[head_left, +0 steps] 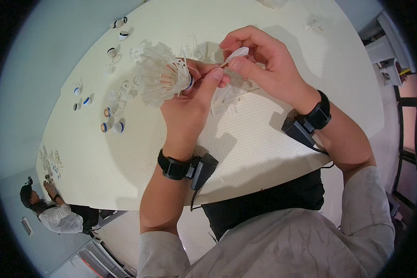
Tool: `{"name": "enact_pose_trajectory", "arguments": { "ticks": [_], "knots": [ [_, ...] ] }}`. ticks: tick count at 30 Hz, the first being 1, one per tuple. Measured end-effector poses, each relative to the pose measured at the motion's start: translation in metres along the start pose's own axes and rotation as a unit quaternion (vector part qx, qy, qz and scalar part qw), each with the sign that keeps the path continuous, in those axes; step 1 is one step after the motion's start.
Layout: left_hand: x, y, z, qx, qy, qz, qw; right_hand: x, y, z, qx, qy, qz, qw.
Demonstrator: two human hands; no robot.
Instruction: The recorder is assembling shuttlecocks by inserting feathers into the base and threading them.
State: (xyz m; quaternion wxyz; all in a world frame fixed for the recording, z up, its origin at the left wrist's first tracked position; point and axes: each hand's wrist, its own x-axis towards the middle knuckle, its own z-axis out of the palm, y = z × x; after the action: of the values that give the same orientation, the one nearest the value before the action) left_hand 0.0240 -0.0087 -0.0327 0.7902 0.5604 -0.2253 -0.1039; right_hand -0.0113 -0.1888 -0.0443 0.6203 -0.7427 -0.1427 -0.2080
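Note:
My left hand (192, 99) is closed around the base of a white shuttlecock (155, 76). Its feathered skirt flares out to the left, and a blue band shows near the fingers. Between the thumb and fingers of my right hand (268, 62) is a single white feather (239, 52). The feather's thin shaft points down-left and reaches the left thumb tip; whether that thumb also grips it is hard to see. Below the hands lie loose white feather pieces (224, 99) on the table.
Several shuttlecock corks (118, 127) with blue or dark bands are scattered on the left of the white textured table (264, 134). More white scraps (313, 25) lie at the far right. Another person (60, 215) works at the table's left end.

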Motion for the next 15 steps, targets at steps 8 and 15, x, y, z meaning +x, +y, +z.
{"name": "enact_pose_trajectory", "arguments": {
  "ticks": [8, 15],
  "knots": [
    [-0.0021, -0.0004, -0.0011, 0.012, 0.0, -0.002, 1.0, -0.001, -0.0024, -0.0007, -0.021, -0.017, 0.017, 1.0],
    [-0.0026, -0.0024, -0.0011, -0.001, -0.008, -0.009, 1.0, -0.0003, -0.0053, 0.0011, -0.001, -0.012, 0.002, 1.0]
  ]
}}
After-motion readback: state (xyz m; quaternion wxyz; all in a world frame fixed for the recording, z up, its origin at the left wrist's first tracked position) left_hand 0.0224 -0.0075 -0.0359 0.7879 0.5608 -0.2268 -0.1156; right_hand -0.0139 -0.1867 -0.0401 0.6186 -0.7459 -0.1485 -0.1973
